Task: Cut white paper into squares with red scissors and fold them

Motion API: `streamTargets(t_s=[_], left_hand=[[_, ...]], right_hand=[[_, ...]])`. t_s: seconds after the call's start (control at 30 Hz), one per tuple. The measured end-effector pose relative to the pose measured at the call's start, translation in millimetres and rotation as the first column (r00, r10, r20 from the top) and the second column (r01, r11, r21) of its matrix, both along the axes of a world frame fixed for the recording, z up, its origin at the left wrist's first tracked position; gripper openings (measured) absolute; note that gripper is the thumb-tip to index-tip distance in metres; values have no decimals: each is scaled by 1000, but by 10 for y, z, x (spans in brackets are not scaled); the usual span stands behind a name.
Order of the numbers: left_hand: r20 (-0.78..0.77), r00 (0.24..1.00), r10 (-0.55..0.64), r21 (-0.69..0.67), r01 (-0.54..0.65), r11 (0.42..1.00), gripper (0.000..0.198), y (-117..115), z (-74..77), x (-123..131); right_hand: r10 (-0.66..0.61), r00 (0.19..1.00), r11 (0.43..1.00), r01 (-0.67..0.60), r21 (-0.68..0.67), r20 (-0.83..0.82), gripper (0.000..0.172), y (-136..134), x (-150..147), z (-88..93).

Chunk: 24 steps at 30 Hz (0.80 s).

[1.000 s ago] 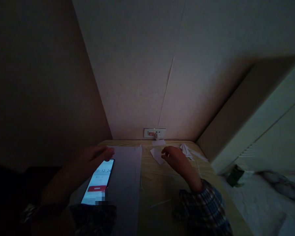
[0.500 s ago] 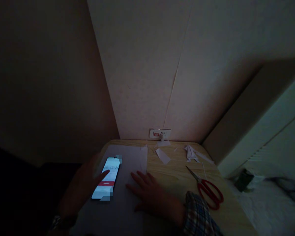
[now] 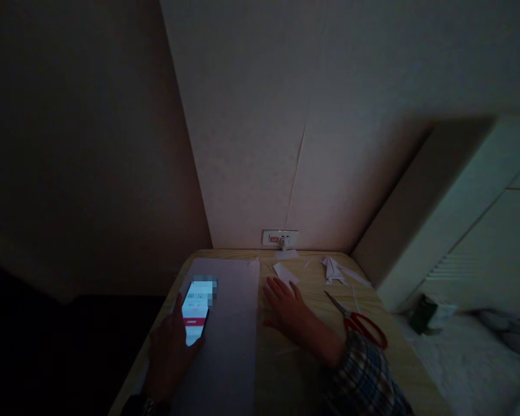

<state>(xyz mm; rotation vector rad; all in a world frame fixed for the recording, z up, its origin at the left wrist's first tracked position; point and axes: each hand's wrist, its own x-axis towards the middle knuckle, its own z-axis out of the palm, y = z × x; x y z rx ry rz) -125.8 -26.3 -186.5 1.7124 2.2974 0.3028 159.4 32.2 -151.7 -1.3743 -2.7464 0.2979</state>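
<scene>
Dim room, wooden table (image 3: 312, 370) in a corner. The lit phone (image 3: 196, 309) lies on a sheet (image 3: 231, 335) at the table's left. Left hand (image 3: 168, 349) is at its near end, grip too dark to call. Right hand (image 3: 287, 311) lies flat with fingers spread beside the sheet, scissors (image 3: 359, 323) nearby.

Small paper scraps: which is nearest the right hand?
The slanted scrap by the right hand's fingertips; the folded piece lies farther right.

Dim room, pale back wall (image 3: 251, 144) with a vertical seam, shadowed side wall (image 3: 69, 144) at left, white socket plate (image 3: 279, 237) low down, light wooden table (image 3: 281, 387) in the corner, white cabinet (image 3: 472, 231) and pale bedding (image 3: 459, 370) at right.
</scene>
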Motion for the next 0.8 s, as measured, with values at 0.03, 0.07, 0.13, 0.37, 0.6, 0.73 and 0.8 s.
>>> streamTargets(t_s=[0.03, 0.07, 0.13, 0.37, 0.6, 0.73, 0.8], left_hand=[[-3, 1000, -2, -4, 2, 1000, 97, 8, 2, -3], [-8, 1000, -4, -6, 4, 1000, 97, 12, 10, -1], [-19, 1000, -7, -4, 6, 1000, 96, 9, 38, 21], [-56, 997, 56, -1, -56, 998, 94, -23, 231, 172], [18, 995, 93, -6, -93, 996, 86, -25, 413, 106], [94, 989, 111, -43, -108, 993, 89, -53, 452, -32], [143, 982, 123, -67, -114, 991, 90, -74, 449, -114]], right_hand=[[30, 999, 1000, -30, -3, -13, 52, 4, -64, 8], [70, 997, 997, -71, -13, -27, 56, -6, -134, 6], [176, 983, 983, -178, -47, -56, 68, -72, -268, -16], [443, 887, 884, -456, -100, -127, 76, -631, -321, -147], [484, 872, 874, -486, -5, -65, 44, -894, -307, -354], [511, 858, 858, -508, 77, -41, 48, -851, -298, -270], [529, 849, 845, -523, 114, -26, 45, -837, -297, -200]])
